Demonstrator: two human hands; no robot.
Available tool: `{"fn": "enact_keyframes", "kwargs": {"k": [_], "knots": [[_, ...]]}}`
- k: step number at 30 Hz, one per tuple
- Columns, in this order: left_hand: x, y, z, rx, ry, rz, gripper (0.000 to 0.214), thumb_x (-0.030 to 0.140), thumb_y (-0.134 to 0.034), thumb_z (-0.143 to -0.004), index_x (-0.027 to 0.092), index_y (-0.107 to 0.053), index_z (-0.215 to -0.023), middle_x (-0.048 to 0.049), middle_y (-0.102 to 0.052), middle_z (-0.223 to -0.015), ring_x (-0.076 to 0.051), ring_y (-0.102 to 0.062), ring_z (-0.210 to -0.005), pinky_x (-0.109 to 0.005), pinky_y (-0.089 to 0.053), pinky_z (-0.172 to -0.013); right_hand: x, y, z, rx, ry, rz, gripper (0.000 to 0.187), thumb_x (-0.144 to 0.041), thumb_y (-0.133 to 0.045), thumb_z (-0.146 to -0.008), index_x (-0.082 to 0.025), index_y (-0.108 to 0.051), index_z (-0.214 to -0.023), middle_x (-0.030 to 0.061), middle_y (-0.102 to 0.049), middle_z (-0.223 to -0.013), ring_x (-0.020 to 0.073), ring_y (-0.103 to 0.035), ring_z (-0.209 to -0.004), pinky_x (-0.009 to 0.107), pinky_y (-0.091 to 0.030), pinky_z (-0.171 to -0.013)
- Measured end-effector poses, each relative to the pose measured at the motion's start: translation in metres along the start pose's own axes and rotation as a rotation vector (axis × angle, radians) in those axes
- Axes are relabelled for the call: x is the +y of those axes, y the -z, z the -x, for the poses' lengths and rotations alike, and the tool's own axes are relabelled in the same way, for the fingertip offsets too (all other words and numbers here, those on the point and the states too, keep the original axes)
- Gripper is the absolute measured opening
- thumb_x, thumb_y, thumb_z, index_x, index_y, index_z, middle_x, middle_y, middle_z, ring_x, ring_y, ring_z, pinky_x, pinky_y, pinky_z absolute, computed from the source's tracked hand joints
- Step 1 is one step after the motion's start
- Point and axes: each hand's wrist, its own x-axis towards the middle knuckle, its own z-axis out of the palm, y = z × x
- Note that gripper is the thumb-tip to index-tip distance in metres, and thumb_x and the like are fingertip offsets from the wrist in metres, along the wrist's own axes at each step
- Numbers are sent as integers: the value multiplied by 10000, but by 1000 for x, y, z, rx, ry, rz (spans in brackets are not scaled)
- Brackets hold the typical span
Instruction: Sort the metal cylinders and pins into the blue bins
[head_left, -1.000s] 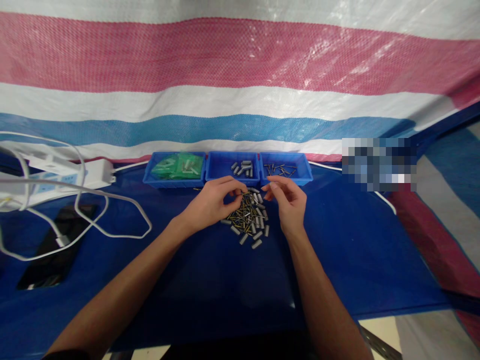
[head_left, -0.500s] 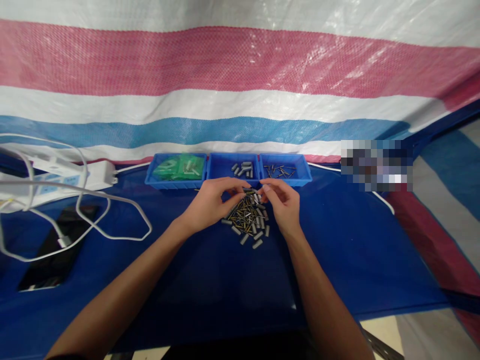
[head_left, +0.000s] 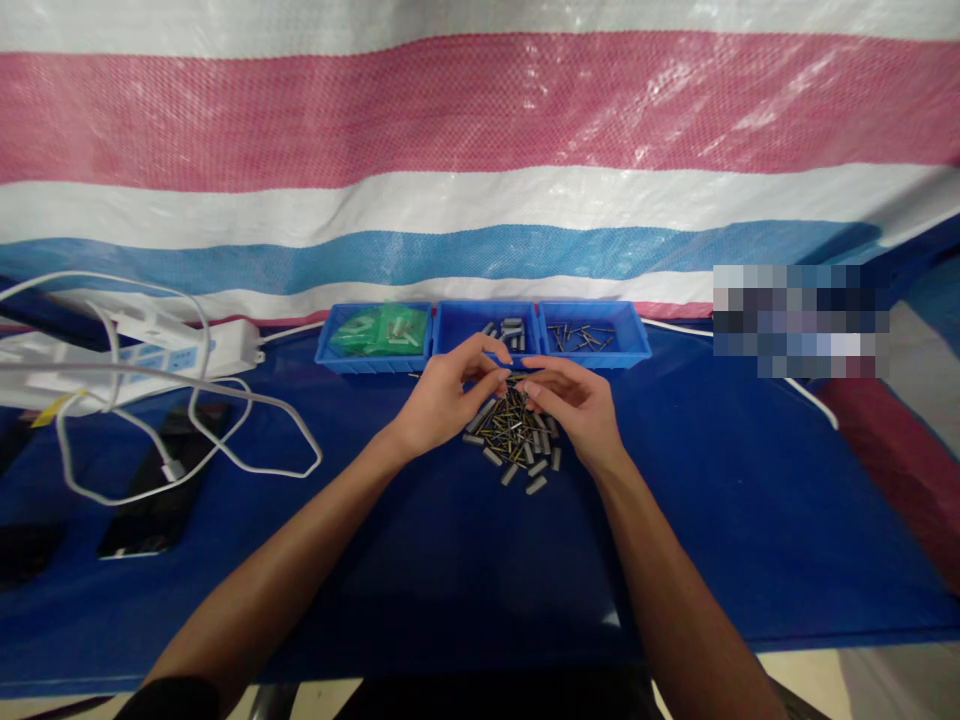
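My left hand and my right hand face each other over a pile on the table. Thumb and fingers of each are bent into a pinch, the tips almost meeting. Whatever lies between them is too small to make out. Beneath the fingertips is a heap of thin brass-coloured and dark metal pins. Short grey cylinders lie around its front and sides. Just behind my hands, the middle blue bin holds several grey cylinders, and the right blue bin holds loose thin pins.
The left blue bin contains a green plastic bag. At the left are a white power strip, looping white cables and a black phone. Behind the blue table hangs a striped tarp. A pixelated patch covers the right back.
The view has shifted, so the table and bins appear farther right. My hands stay over the heap; the left fingers have lifted slightly, and the grey piece seen near the fingertips no longer shows clearly.
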Motion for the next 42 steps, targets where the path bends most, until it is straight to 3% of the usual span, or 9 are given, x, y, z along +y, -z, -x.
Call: {"fn": "enact_keyframes", "kwargs": {"k": [6, 10, 15, 18, 20, 23, 32, 37, 42], "knots": [[1, -3, -1, -42, 8, -46, 115, 239, -605, -1018, 190, -589, -1121, 27, -714, -740, -124, -724, -690, -237, -575, -704, 0, -1, -1, 8, -27, 18, 248, -442, -888, -770, -242, -847, -912, 23, -809, -778, 159, -708, -633, 302, -613, -602], [3, 2, -2, -29, -4, -179, 153, 261, -610, -1020, 186, -662, -1143, -4, -788, -855, -147, -759, -770, -243, -584, -735, -1, 0, -2, 39, -21, 37, 227, -421, -887, -771, -241, -850, -905, 28, -816, -791, 162, -709, -635, 306, -613, -602], [6, 25, -4, -72, -51, -478, 248, 278, -559, -1048, 194, -768, -1151, -48, -824, -1103, -204, -782, -963, -308, -596, -895, 2, 6, -7, 335, 140, 93, 177, -347, -873, -796, -246, -838, -938, 17, -804, -803, 139, -662, -577, 289, -574, -548], [5, 40, -1, -206, -73, -619, 279, 203, -562, -1016, 190, -776, -1193, -65, -820, -1147, -244, -782, -1039, -362, -595, -982, 8, 13, -10, 458, 188, 148, 243, -364, -846, -821, -245, -828, -1032, 44, -824, -935, 145, -675, -602, 278, -537, -498], [3, 47, 3, -273, -55, -735, 303, 162, -579, -986, 192, -773, -1217, -80, -812, -1178, -270, -776, -1072, -392, -599, -996, 11, 18, -12, 447, 154, 169, 336, -386, -821, -840, -247, -807, -1146, 73, -827, -1081, 159, -711, -654, 259, -497, -459], [2, 48, 10, -268, -1, -888, 367, 85, -596, -931, 211, -771, -1229, -90, -812, -1168, -298, -784, -1041, -417, -613, -966, 12, 20, -11, 396, 121, 178, 373, -368, -789, -862, -263, -785, -1220, 81, -812, -1187, 168, -735, -697, 246, -473, -447], [13, 24, 13, -336, 148, -1176, 535, -52, -491, -880, 207, -720, -1288, -117, -764, -1148, -316, -765, -1020, -414, -629, -856, 6, 10, -8, 279, 115, 113, 230, -322, -773, -865, -268, -811, -1086, 44, -836, -1025, 138, -691, -618, 275, -510, -517], [9, 14, 9, -338, 146, -1131, 407, -24, -484, -928, 184, -736, -1169, -104, -745, -1085, -295, -753, -1028, -393, -617, -877, 6, 9, -7, 242, 95, 101, 187, -306, -771, -870, -279, -814, -1050, 26, -836, -971, 138, -694, -614, 289, -532, -555], [7, 4, 3, -344, 93, -994, 284, 106, -550, -1009, 172, -717, -1230, -102, -754, -1136, -264, -750, -1052, -356, -601, -931, 5, 8, -6, 224, 106, 110, 177, -290, -764, -879, -271, -812, -1048, 23, -833, -951, 141, -696, -618, 294, -543, -573]]}}
